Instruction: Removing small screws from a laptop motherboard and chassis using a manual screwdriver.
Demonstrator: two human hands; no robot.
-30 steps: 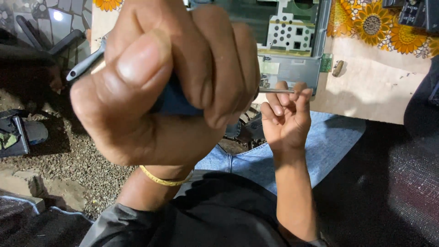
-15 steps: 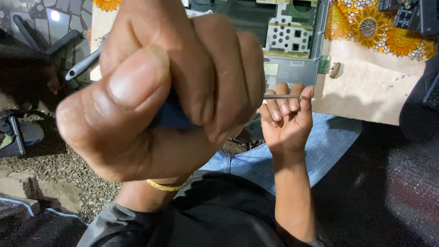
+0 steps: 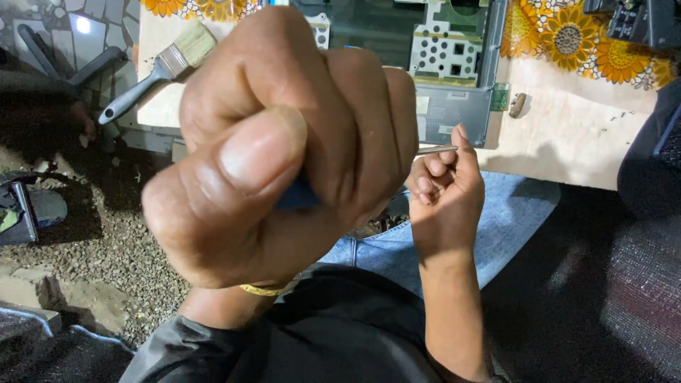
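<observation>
Our left hand [image 3: 284, 149] is clenched around a blue handle [image 3: 298, 197], close to the camera. Our right hand [image 3: 443, 195] pinches the thin metal shaft [image 3: 436, 150] at the board's near edge. An opened laptop [image 3: 425, 64] and a brush [image 3: 152, 67] lie on the board [image 3: 567, 135].

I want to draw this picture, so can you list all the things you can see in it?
screwdriver handle: one, blue, mostly hidden inside the left hand's grip
metal shaft: one, silver, sticks out from behind the left hand to the right hand's fingertips
opened laptop: one, grey and green inside, on the table at top
paintbrush: one, grey handle with pale bristles, top left on the table
tablecloth: one, sunflower pattern, top right
gravel floor: grey, at left
bracelet: one, gold, on the left wrist
jeans: blue, below the table
left hand: closed fist, close to the camera
right hand: fingers curled, pinching the shaft
</observation>
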